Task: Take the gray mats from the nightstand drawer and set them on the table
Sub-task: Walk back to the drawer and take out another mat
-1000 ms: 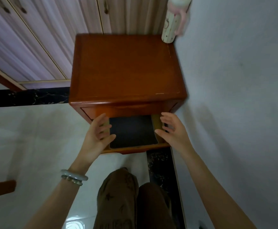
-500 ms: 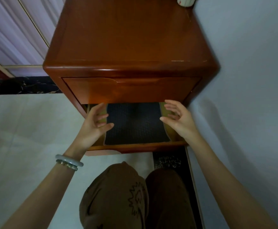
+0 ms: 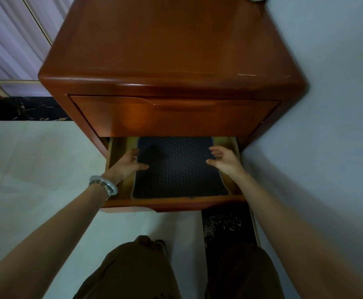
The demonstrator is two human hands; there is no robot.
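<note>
Gray mats (image 3: 179, 168) flat in open lower drawer (image 3: 172, 202), between spread, unclenched fingers of left hand (image 3: 127, 165) and right hand (image 3: 223, 158). Risk: pinching only top layer, leaving any others behind.

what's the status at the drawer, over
Left hand and right hand open at the gray mat edges. Mat flat in open drawer. Nothing blocking.

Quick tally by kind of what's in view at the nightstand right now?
Nightstand: 1
Open drawer: 1
Closed drawer: 1
Gray mat showing (any underneath hidden): 1
Hands, left hand and right hand: 2
Bracelets: 2
Total: 8
</note>
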